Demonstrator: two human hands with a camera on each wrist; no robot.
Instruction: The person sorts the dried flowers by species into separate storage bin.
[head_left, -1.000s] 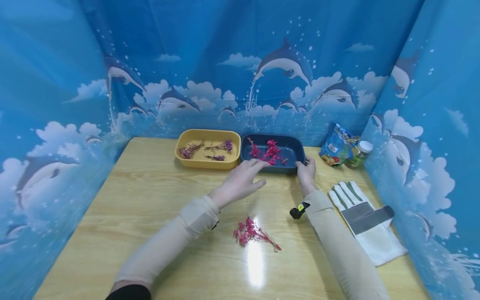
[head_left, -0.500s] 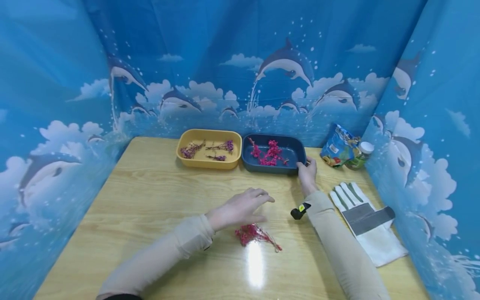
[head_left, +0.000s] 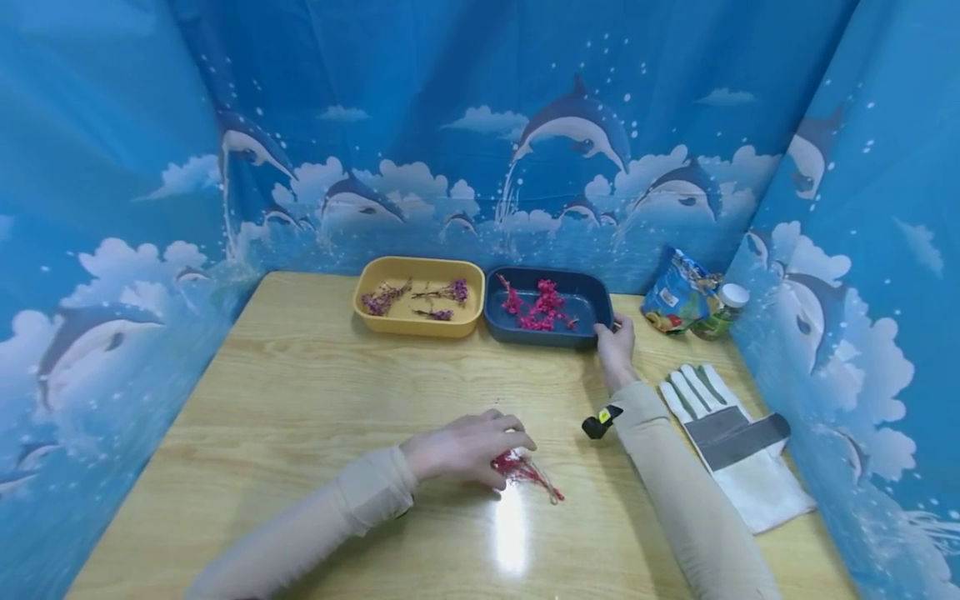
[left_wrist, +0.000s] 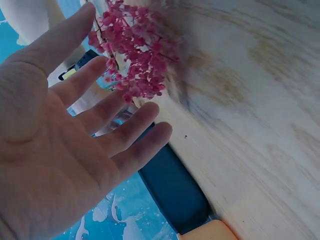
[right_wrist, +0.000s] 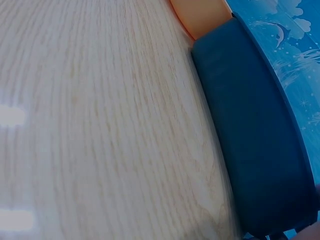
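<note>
A small bunch of dried pink flowers [head_left: 525, 469] lies on the table, stems pointing to the lower right. My left hand [head_left: 465, 448] is over its blossom end and hides part of it. In the left wrist view the blossoms [left_wrist: 137, 55] show between the thumb and the spread, slightly bent fingers [left_wrist: 142, 150]. At the back, my right hand [head_left: 617, 350] holds the right front corner of a navy blue bin [head_left: 536, 336]. The right wrist view shows mainly that bin's long wall [right_wrist: 255, 130]. Several pink flower sprigs [head_left: 543, 304] lie inside it.
A yellow bin [head_left: 420, 327] with purple dried flowers [head_left: 453, 290] adjoins the navy one on the left. Farther right are a blue snack bag [head_left: 671, 292], a white-lidded jar [head_left: 723, 310] and a work glove [head_left: 738, 450]. A dolphin-print curtain [head_left: 480, 125] encloses the table.
My left hand has come back from the navy bin's front edge toward me and down to the pink bunch. The right hand has stayed at the bin's corner.
</note>
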